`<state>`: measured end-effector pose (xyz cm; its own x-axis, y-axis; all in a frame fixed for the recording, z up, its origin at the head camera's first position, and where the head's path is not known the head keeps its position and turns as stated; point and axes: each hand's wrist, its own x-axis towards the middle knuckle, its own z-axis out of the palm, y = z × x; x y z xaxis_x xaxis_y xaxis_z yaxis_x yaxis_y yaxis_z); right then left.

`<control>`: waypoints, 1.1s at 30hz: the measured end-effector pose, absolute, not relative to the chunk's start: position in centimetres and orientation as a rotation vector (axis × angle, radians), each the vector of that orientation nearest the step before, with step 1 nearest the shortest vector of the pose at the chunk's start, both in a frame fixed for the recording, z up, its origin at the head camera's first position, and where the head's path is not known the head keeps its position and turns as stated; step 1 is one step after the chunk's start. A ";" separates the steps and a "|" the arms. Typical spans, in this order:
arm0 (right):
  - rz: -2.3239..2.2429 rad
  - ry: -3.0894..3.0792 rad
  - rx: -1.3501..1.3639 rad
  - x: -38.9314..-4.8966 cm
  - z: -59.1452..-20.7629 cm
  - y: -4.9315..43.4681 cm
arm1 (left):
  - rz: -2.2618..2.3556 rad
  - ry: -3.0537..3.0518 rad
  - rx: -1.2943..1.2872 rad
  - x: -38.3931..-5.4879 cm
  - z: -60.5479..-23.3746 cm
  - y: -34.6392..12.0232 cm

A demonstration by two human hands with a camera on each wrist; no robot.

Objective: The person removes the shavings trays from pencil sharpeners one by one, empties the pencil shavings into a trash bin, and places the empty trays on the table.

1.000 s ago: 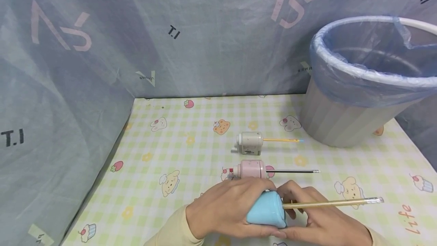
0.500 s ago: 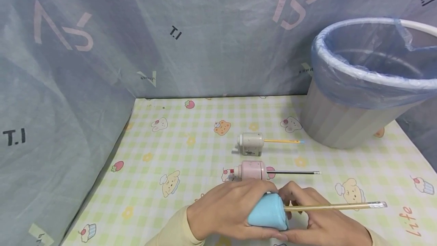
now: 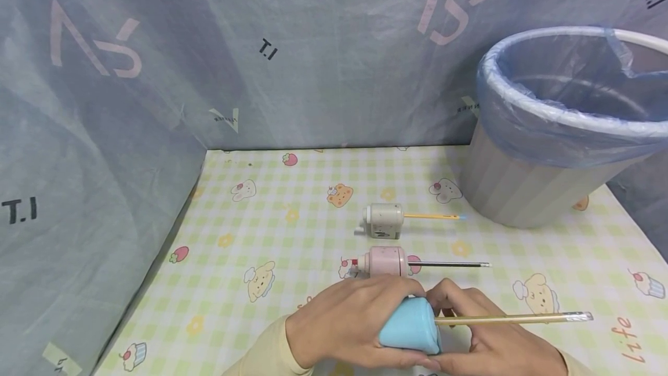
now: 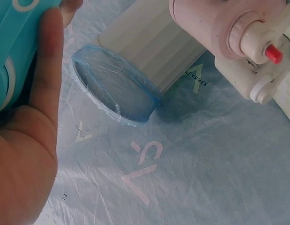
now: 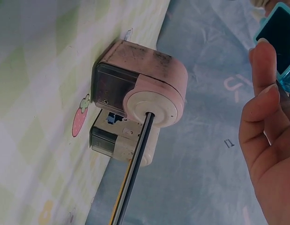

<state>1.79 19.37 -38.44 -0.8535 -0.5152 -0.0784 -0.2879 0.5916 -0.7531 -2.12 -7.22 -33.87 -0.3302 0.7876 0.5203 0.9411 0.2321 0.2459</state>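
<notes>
My left hand [image 3: 349, 319] grips a light blue pencil sharpener [image 3: 409, 326] in the head view, thumb along its near side. A gold pencil [image 3: 522, 319] with a silvery end sticks out of it to the right. My right hand [image 3: 503, 341] has its bent fingers and thumb at the sharpener's right end, and the thumbs meet near its lower edge. In the right wrist view, a fingertip [image 5: 263, 56] lies at the rim of a dark rectangular opening in the blue sharpener [image 5: 281, 10]. The left palm hides part of its body.
Beyond my hands stand a pink pencil sharpener [image 3: 386, 261] holding a black pencil [image 3: 449, 264] and a grey-white one [image 3: 385, 220] holding a yellow pencil [image 3: 430, 216]. A grey bin [image 3: 522, 173] with a blue liner stands back right. Bluish fabric [image 3: 323, 86] walls the checked tabletop [image 3: 292, 242].
The blue sharpener and its pencil have dropped slightly lower in the head view, mostly along with a small shift of the whole view. Both hands keep their hold.
</notes>
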 end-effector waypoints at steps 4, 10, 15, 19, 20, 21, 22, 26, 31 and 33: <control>-1.121 2.568 -0.689 1.8 -38.3 19.4 | -0.763 -2.230 -1.618 -2.1 -33.8 -7.2; -1.154 2.572 -0.723 1.9 -38.2 19.4 | -0.765 -2.241 -1.610 -2.0 -33.8 -7.2; -1.172 2.524 -0.684 1.9 -38.3 19.4 | -0.753 -2.242 -1.609 -2.0 -33.8 -7.2; -1.172 2.521 -0.682 1.9 -38.3 19.5 | -0.761 -2.239 -1.619 -2.0 -33.8 -7.2; -1.177 2.522 -0.690 1.9 -38.3 19.5 | -0.763 -2.239 -1.621 -2.0 -33.8 -7.2; -1.201 2.512 -0.714 1.8 -38.4 19.5 | -0.764 -2.240 -1.622 -2.0 -33.8 -7.2; -1.230 2.498 -0.741 1.7 -38.4 19.5 | -0.764 -2.240 -1.623 -2.0 -33.8 -7.2; -1.388 2.381 -0.861 1.3 -38.5 19.3 | -0.754 -2.245 -1.620 -2.0 -33.8 -7.2; -1.504 2.267 -0.947 1.0 -38.2 19.1 | -0.752 -2.233 -1.628 -2.0 -33.8 -7.1; -1.526 2.245 -0.971 1.0 -38.1 19.0 | -0.752 -2.228 -1.632 -2.1 -33.8 -7.1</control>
<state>0.98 19.00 -38.11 -0.7434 -0.6516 0.1512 -0.3804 0.2259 -0.8968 -2.06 -7.09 -33.76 -0.3235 0.7981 0.5084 0.9429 0.2271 0.2436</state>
